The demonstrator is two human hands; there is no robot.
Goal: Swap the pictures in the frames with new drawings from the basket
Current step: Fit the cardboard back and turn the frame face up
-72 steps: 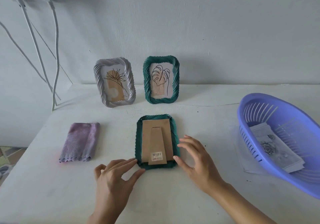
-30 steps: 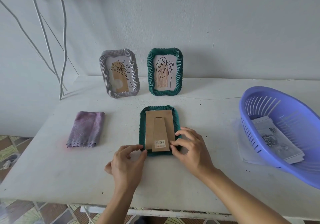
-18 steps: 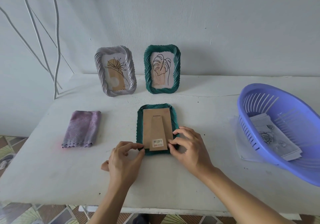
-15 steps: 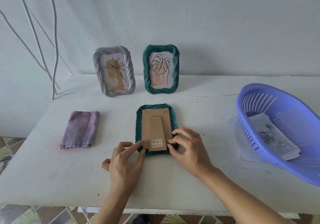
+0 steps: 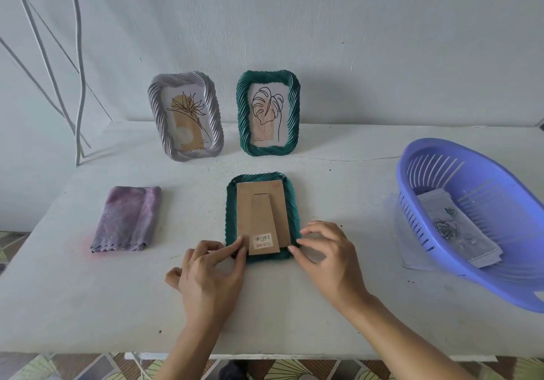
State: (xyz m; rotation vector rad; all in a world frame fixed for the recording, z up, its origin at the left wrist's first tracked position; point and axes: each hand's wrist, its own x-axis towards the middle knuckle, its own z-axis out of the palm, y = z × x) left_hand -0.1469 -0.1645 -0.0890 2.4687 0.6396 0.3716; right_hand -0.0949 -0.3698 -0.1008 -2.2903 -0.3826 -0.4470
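On the left of the surface [image 5: 347,191] the folded cloth [image 5: 126,219] lies untouched, and behind it the grey frame [image 5: 185,116] stands with its old picture in place. The left hand [image 5: 206,276], flat and open a couple of seconds ago, now has its grip closed: forefinger and thumb pinch at the lower left corner of the cardboard back [image 5: 247,211]. That back sits in the face-down green frame [image 5: 293,203], which lies in the middle of the surface just as before, with the standing green frame [image 5: 268,113] behind it. The right hand [image 5: 326,259] has slid outward since half a second ago, its curled fingers and thumb gripping the frame's lower right corner. The back looks not yet lifted, so opening the first frame seems barely begun. On the right, the basket [image 5: 471,217] holds the new drawings [image 5: 453,229], unmoved.
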